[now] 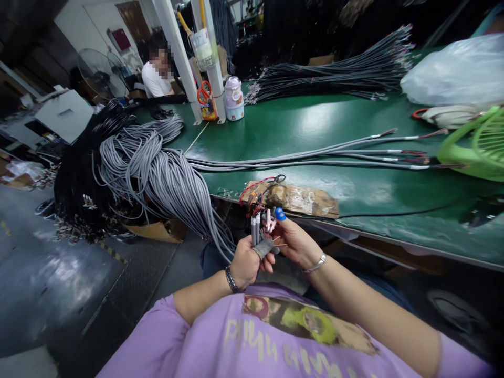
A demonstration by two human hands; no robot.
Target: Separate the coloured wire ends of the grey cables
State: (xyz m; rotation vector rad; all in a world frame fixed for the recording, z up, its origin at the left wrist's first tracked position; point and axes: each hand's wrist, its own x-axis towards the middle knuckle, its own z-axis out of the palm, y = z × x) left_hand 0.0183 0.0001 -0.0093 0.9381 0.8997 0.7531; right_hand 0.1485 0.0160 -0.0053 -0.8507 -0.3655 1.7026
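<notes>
My left hand (244,262) is closed in a fist around a few grey cables (255,230) held upright, its forefinger wrapped in grey tape. Thin red and orange wires (254,202) splay from the cable ends. My right hand (293,240) pinches at those wire ends, with a blue cap on one fingertip (280,213) and a small pink thing between the fingers. Both hands are just below the front edge of the green workbench (315,121).
A big bundle of grey cables (157,173) hangs off the bench to the left, black cables (79,178) beside it. Long grey cables (315,155) lie across the bench, black ones (334,73) behind. A green basket (478,147), plastic bag (457,73) and worn brown block (303,198) are near. Another person (155,71) sits far back.
</notes>
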